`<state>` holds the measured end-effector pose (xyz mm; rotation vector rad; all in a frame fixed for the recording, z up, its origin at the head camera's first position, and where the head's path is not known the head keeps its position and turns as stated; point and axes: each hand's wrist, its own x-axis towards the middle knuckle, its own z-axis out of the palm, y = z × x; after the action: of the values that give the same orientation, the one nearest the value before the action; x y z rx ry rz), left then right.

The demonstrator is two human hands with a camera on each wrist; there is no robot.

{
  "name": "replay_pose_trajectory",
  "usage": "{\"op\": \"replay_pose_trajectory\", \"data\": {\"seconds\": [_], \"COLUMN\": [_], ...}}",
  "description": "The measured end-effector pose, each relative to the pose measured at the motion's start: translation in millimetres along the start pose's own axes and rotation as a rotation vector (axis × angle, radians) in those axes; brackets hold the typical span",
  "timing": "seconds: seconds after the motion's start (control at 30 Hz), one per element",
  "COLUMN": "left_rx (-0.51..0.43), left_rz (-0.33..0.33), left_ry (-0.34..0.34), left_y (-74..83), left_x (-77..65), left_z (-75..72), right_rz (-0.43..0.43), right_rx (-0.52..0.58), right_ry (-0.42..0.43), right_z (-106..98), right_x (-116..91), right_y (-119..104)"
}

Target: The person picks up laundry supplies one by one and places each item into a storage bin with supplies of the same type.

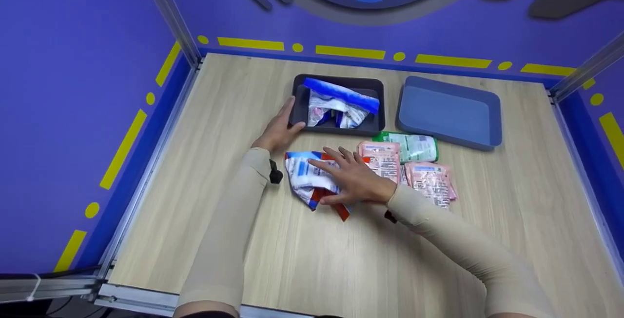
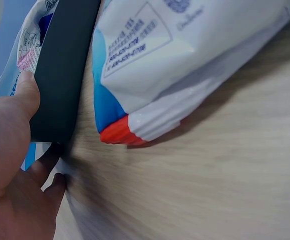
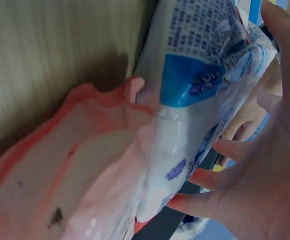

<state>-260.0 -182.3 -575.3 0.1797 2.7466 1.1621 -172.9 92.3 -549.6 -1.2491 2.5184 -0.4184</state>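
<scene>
While the left hand [image 1: 280, 125] holds a dark tray [image 1: 341, 131], the right hand [image 1: 356, 176] spreads over a white bag [image 1: 306, 170]

Where the left thumb meets the near wall of the dark tray, the other left fingers lie along its left end, so the corner is held between them. Inside that tray, just right of these fingers, rests a bag with a blue band [image 1: 343, 96].

Below the right fingers, which are straight and splayed wide, the white bag, marked with blue and red, lies crumpled on the wooden table [image 1: 317, 259], near the left thumb and on the near side of the dark tray. Whether the right fingertips press down or only skim it, I cannot tell.

Just right of the right fingertips lies a pink packet [image 1: 386, 159]; farther right, past the wrist and beside the sleeve [image 1: 414, 207], is a second pink packet [image 1: 431, 184]. Slightly beyond both, away from the right fingers, sits a green-and-white packet [image 1: 415, 147]. Farther still to the right of those fingers stands a blue-grey tray [image 1: 446, 110], well apart from either hand.
</scene>
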Motion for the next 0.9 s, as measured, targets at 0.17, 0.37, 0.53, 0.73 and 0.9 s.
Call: {"op": "replay_pose_trajectory", "data": {"seconds": [0.17,0.37,0.53,0.73,0.9], "left_rx": [0.017,0.019,0.018,0.017,0.006], "left_rz": [0.025,0.032,0.007,0.006,0.003], "left_ry": [-0.001,-0.001,-0.019,-0.018,-0.012], "left_y": [-0.2,-1.9,-2.6,-2.4,-2.4], "left_x": [-0.4,0.8,1.1,1.1,1.3], "left_z": [-0.9,0.0,0.2,-0.5,0.5], "right_rz": [0.017,0.051,0.089,0.110,0.127], "right_rx": [-0.005,0.006,0.000,-0.029,-0.015], "right_ry": [-0.038,-0.087,-0.108,-0.117,-0.131], "right_z": [4.8,7.4,5.9,5.4,7.0], "right_x": [-1.4,-2.9,-3.2,-1.1,0.0], "right_y": [-0.7,-1.4,-4.0,-6.7,-6.0]}}
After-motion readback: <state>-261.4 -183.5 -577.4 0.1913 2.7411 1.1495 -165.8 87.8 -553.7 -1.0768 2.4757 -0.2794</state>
